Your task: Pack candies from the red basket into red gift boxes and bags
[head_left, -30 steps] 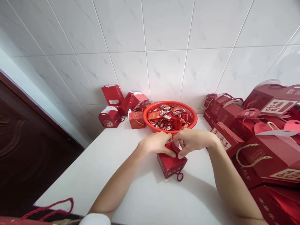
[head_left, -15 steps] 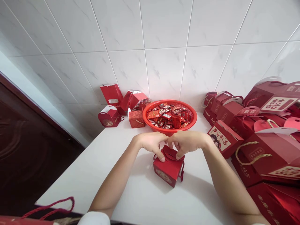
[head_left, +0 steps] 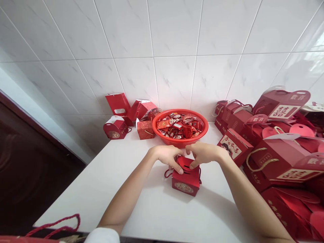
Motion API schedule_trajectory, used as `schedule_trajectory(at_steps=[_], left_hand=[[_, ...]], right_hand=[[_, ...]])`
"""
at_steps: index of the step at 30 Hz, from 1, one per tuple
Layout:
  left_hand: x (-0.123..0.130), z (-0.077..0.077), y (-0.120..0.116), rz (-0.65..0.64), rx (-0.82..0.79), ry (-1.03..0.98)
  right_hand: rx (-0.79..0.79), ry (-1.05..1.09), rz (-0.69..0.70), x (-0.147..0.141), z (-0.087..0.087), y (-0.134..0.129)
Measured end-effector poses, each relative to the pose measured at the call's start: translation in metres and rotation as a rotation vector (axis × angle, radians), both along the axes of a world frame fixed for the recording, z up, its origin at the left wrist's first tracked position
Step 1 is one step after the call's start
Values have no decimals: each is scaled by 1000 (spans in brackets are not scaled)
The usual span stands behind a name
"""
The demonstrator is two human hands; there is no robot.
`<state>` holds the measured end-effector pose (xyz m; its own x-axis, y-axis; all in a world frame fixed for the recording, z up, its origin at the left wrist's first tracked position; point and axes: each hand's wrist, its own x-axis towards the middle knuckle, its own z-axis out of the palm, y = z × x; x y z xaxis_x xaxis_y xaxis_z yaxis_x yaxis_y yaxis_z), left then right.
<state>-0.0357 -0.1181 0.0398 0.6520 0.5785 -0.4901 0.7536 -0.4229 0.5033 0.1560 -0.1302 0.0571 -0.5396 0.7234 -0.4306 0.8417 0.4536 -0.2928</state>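
A small red gift box [head_left: 186,184] with a pale round emblem on its front and red cord loops at its sides stands upright on the white table [head_left: 131,202]. My left hand [head_left: 170,157] reaches over its left side, thumb pressed on the slotted top and fingers behind. From the other side my right hand [head_left: 201,155] grips the raised curved flap [head_left: 186,162] between thumb and fingers. Parts of the fingers behind the flap are hidden. Just beyond both hands sits a red plastic basket [head_left: 157,135] of wrapped sweets [head_left: 177,125].
Many red gift boxes [head_left: 283,158] are piled along the right side. Several more, with a small red box [head_left: 115,128] among them, stand at the back left by the tiled wall [head_left: 174,77]. A red cord handle [head_left: 58,226] rises at the front left edge.
The gift box has turned so its front faces me more squarely. Both hands stay on its top, the right thumb still at the flap. The view has shifted slightly.
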Motion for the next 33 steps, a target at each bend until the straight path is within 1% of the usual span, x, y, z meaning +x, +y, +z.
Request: schedule_trajectory(at_steps=[3,6,11,14,16,19,22,24,26,30,33], left_hand=[[4,2,-1,57,-97,13],[6,3,-2,78,-115,-7],[10,6,-7,75,-168,-38],[13,7,-9,99,-150,-36],[15,7,-10,126,-125,-35],[13,8,-10,162,-117,-55],[8,9,-8,166,-115,-103],[3,10,-5,156,-111,-142],[-2,11,-3,156,-102,-177],[-12,14,0,218,-11,-214],[-18,19,-1,268,45,-248]], right_hand=[[-31,65,-117,13,-6,-9],[-111,186,-237,25,-15,-20],[-201,408,-481,35,-43,-33],[-222,602,-556,40,-60,-36],[-236,753,-581,43,-66,-38],[-273,956,-602,46,-69,-43],[-311,1101,-629,49,-69,-47],[-354,1180,-684,51,-69,-48],[-431,1261,-748,53,-69,-49],[-589,1415,-840,56,-64,-51],[-614,1515,-877,59,-56,-57]])
